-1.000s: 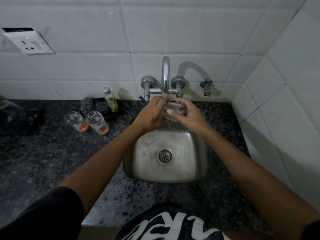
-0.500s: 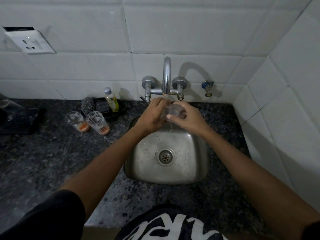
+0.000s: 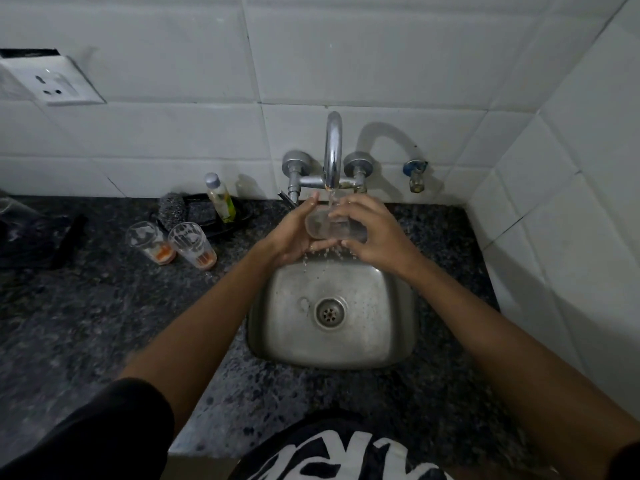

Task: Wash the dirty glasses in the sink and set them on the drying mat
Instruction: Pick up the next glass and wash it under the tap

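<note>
white lettering on black shirt point(image 3: 346, 455), cut off, unreadable

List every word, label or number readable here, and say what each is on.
Shirt: large white letters, cut off by the frame edge, not readable as a word.
Bottle by the wall: label too small and blurred to read.
Wall socket: no readable marking.

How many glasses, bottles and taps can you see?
Glasses: 3, one held by the left hand and right hand under the water, two dirty on the counter
Bottles: 1
Taps: 1
Total: 5
</note>
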